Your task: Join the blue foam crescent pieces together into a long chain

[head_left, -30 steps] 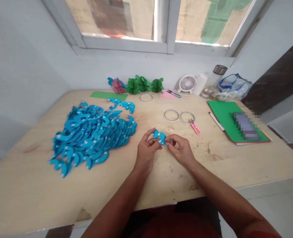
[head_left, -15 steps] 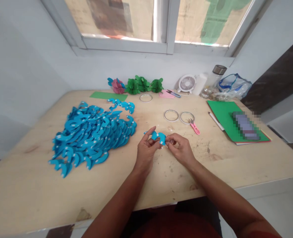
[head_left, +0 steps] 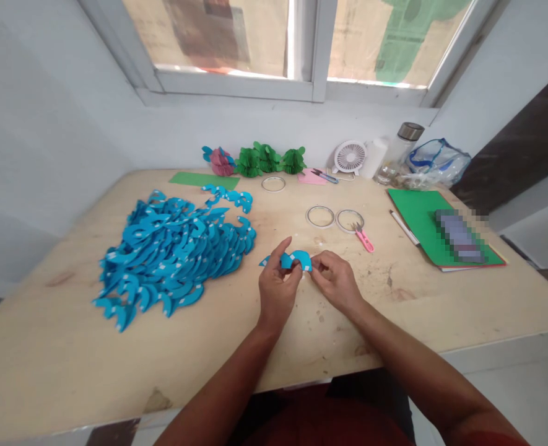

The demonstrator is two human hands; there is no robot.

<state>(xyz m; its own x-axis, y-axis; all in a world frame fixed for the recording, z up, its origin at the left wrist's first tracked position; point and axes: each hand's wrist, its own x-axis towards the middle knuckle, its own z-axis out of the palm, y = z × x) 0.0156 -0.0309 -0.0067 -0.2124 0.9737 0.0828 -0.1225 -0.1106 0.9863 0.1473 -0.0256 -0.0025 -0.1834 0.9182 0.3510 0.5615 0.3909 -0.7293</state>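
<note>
Against half a second ago, we find the blue pile [head_left: 176, 254] on the left of the desk [head_left: 218, 347] unchanged. The left hand [head_left: 276, 291] sits slightly nearer the right, gripping a blue strip [head_left: 301, 257] with white squares above the desk, well back from its front edge; more of the strip now shows left of the fingers. The right hand [head_left: 336, 275] stays with thumb and fingers drawn together at the strip's right end; whether they grip it we cannot tell.

The surface we record as pale wood, stained near the front edge. Along the back edge we list, left to right: green sheet [head_left: 204, 180], pink-and-blue ornament [head_left: 221, 161], green ornaments [head_left: 268, 158], white fan [head_left: 350, 156], bottle [head_left: 397, 152], clear bag [head_left: 441, 164]. Farther forward, pink snips [head_left: 365, 240] touch a tape ring. Toward the right edge we note a white pen [head_left: 404, 227] beside a green folder [head_left: 410, 207]. Behind the back edge we see a white wall [head_left: 162, 133] and a window frame [head_left: 231, 87].
</note>
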